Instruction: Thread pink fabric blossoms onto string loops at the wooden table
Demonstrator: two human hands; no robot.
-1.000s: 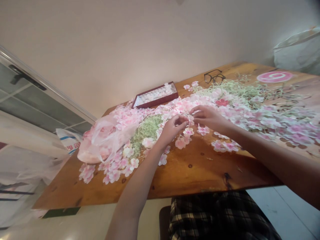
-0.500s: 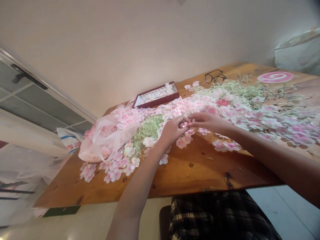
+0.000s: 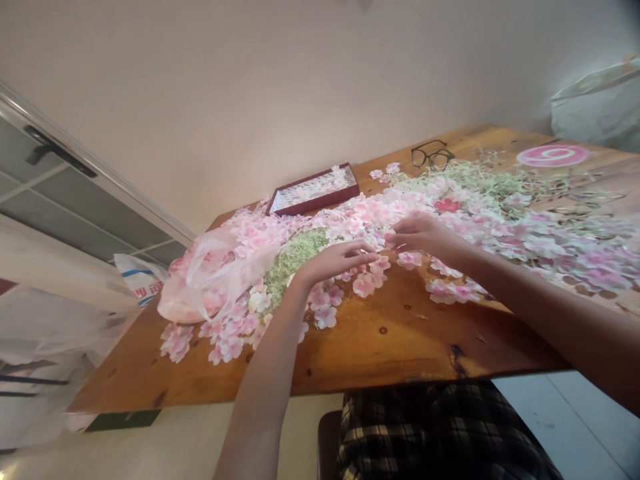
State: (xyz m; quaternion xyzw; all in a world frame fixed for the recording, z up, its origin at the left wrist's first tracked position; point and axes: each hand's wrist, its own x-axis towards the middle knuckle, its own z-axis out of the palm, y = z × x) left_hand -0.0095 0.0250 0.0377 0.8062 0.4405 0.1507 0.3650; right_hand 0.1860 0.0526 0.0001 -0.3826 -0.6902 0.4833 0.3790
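Note:
My left hand (image 3: 340, 259) hovers over the pink-and-white artificial flowers (image 3: 367, 283) at the table's middle. Its fingers are stretched out to the right and nothing shows in them. Facing it across a small gap is my right hand (image 3: 421, 235), low over the heap of pale pink petals (image 3: 500, 233). The right fingers are slightly bent and apart, with no held thing visible; petals behind the fingertips blur their outline. Light green artificial foliage (image 3: 303, 250) lies behind my left wrist, and more green sprigs (image 3: 467, 179) lie beyond my right hand.
A dark red tray (image 3: 320, 200) with small white pieces stands by the wall. Black-framed glasses (image 3: 433, 157) and a pink round sign (image 3: 553, 155) lie at the back right. A translucent plastic bag (image 3: 200, 280) of pink petals rests at the left. The wooden table's front edge (image 3: 350, 392) is near my lap.
My hands have drawn apart from their meeting over a small pink flower. The left hand moved left and its fingers straightened; the right moved slightly right.

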